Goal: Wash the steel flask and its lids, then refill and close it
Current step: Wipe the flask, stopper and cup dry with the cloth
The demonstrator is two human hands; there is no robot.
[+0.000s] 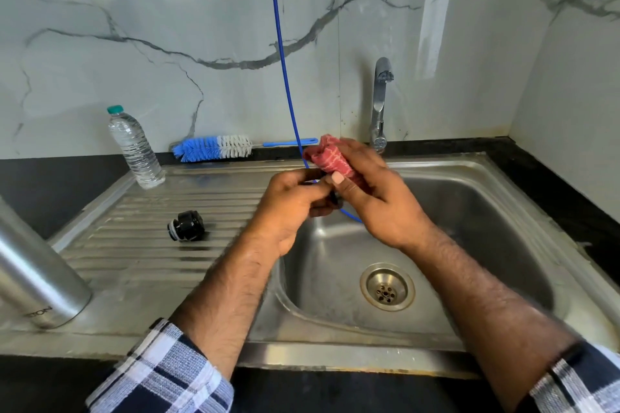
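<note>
Black countertop runs along the bottom edge of the frame, carrying a steel sink (503, 178) with a ribbed drainboard at left. At the lower left the steel flask (40, 282) stands on the drainboard's near corner, tilted by the lens. Mid-frame over the basin, the left hand (292, 208) curls its fingers round a small dark piece, mostly hidden, while the right hand (379, 198) grips a red cloth (330, 159) bunched against it. Left of the hands, a black lid (186, 225) lies on its side on the ribs. Farther back stand a plastic water bottle (136, 147), a blue-and-white bottle brush (214, 147) and the tap (380, 104) against the marble wall, with a blue cord (280, 43) hanging down.
</note>
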